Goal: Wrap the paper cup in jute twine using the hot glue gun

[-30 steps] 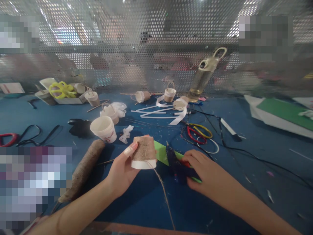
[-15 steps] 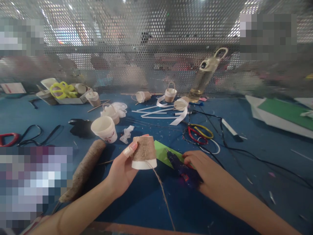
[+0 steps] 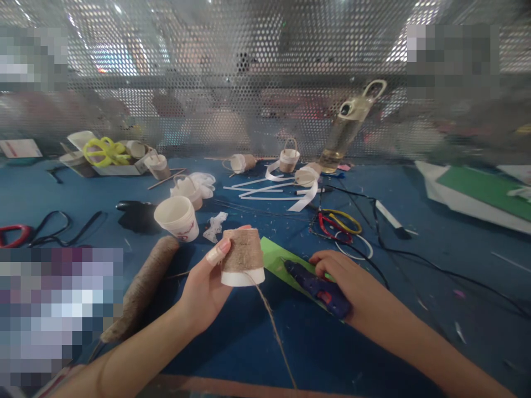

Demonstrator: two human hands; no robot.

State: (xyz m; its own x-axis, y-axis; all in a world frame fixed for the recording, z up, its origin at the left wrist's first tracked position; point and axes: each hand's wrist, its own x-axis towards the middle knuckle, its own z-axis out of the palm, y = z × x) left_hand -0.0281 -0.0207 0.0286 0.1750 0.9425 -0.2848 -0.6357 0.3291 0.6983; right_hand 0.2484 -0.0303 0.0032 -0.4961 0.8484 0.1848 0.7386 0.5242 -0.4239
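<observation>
My left hand (image 3: 205,290) is closed around an upside-down paper cup (image 3: 241,257) that is mostly wrapped in brown twine, with a white band left bare at its rim. A loose twine strand (image 3: 274,331) trails from the cup toward me. My right hand (image 3: 346,282) rests on a dark blue glue gun (image 3: 317,287) lying on a green paper sheet (image 3: 276,258) on the blue table; the fingers curl over the gun's handle.
A thick spool of twine (image 3: 141,287) lies to the left, and a plain white cup (image 3: 177,218) stands behind it. Red and yellow scissors (image 3: 338,224) and black cords (image 3: 398,249) lie to the right. White ribbon strips (image 3: 274,190), finished small baskets (image 3: 288,159) and a bottle (image 3: 344,130) sit by the mesh wall.
My right hand has shifted slightly on the glue gun, which now lies flatter and clearer on the green paper. The left hand and cup have hardly moved.
</observation>
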